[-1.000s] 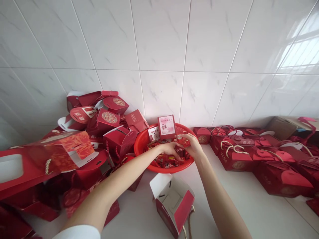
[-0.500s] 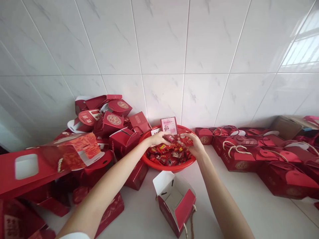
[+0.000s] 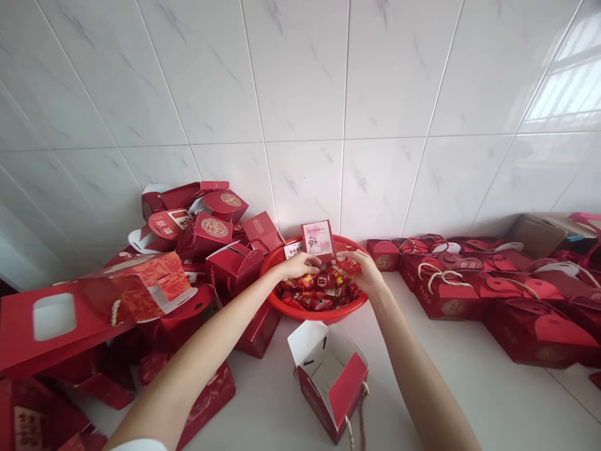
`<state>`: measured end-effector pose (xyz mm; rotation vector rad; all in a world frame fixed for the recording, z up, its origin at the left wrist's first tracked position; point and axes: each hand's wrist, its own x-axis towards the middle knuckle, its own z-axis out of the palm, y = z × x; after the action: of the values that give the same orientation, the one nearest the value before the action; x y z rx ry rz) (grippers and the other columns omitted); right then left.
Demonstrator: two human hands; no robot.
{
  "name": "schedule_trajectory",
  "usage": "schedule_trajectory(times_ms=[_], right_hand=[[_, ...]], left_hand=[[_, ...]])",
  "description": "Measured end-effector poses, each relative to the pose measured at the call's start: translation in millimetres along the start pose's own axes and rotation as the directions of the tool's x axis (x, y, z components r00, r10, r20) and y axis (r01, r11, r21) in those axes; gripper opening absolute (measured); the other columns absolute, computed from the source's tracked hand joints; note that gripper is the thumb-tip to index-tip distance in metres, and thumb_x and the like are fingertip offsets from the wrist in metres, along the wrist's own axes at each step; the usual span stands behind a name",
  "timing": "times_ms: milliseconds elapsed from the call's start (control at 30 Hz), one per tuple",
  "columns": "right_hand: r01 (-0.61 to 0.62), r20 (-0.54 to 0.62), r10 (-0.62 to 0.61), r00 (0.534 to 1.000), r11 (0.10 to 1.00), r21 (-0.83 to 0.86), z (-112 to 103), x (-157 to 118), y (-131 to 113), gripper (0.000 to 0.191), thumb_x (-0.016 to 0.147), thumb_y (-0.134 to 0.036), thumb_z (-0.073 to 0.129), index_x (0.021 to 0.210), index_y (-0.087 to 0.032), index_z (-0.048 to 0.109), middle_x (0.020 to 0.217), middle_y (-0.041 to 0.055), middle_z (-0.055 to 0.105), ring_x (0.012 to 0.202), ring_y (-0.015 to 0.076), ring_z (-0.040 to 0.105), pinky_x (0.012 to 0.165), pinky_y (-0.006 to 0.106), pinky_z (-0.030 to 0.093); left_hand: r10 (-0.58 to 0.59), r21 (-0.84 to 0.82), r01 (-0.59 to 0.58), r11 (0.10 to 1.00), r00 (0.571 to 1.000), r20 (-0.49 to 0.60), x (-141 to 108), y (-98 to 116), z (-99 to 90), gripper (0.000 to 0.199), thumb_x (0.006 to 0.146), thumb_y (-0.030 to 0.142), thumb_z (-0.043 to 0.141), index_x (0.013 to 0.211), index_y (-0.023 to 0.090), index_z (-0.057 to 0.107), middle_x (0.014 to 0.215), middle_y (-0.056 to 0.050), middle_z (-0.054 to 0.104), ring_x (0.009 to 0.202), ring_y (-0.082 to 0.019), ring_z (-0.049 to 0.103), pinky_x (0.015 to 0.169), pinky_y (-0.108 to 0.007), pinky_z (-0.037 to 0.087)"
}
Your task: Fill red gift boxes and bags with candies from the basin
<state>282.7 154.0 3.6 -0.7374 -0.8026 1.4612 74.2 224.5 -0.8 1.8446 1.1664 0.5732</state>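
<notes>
My left hand (image 3: 300,267) is over the left side of a red plastic basket (image 3: 323,318), fingers stretched across the wrapped candies (image 3: 323,291) and nothing clearly gripped. On the basket's right side, my right hand (image 3: 367,270) is closed around red-wrapped candies (image 3: 346,262); how many is unclear. A pink card with a printed couple (image 3: 317,239) stands at the back of the basket, and a small white card (image 3: 293,249) leans left of it. In front of the basket sits an open red gift box (image 3: 328,388), white inside, with a rope handle hanging off its right side.
Red gift boxes (image 3: 213,228) are heaped on the left, some tipped or open. Rows of closed red boxes with rope handles (image 3: 451,297) line the right. A brown cardboard box (image 3: 547,238) stands at the far right. A tiled wall (image 3: 305,94) rises behind.
My left hand has let go of a dark red candy and shifted slightly left and down over the pile. My right hand keeps its candies, nearly still. The view has tilted slightly.
</notes>
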Motion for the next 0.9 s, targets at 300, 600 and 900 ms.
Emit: schedule_trajectory(times_ms=[300,600,900], right_hand=[[-0.037,0.016,0.039,0.999,0.997,-0.065,0.2,-0.5,-0.8,0.026,0.052,-0.028,0.086,0.068,-0.018,0.068,0.083,0.0036,0.074,0.081,0.0202,0.069,0.065,0.03,0.059],[-0.082,0.027,0.085,0.996,0.992,-0.093,-0.1,-1.5,-1.8,0.026,0.054,-0.025,0.085,0.068,-0.019,0.064,0.078,0.0006,0.07,0.08,0.0178,0.067,0.068,0.03,0.059],[-0.099,0.181,0.117,0.976,0.99,-0.105,21.2,-12.9,-7.6,0.028,0.057,-0.025,0.086,0.079,-0.018,0.069,0.078,0.0011,0.071,0.074,0.0168,0.067,0.062,0.028,0.06]], left_hand=[[0.093,0.009,-0.092,0.996,0.995,-0.03,1.1,8.7,5.4,0.034,0.061,0.03,0.084,0.09,0.014,0.074,0.067,0.0,0.067,0.067,-0.018,0.061,0.067,-0.029,0.047],[0.253,0.02,-0.264,0.964,0.896,-0.365,4.0,33.3,16.8,0.012,0.075,0.024,0.075,0.083,0.016,0.071,0.082,-0.005,0.075,0.081,-0.021,0.07,0.082,-0.034,0.054],[0.303,0.073,-0.32,0.945,0.763,-0.571,-4.7,72.3,27.2,0.005,0.081,0.016,0.064,0.08,0.017,0.069,0.084,-0.006,0.075,0.08,-0.019,0.069,0.081,-0.032,0.054]])
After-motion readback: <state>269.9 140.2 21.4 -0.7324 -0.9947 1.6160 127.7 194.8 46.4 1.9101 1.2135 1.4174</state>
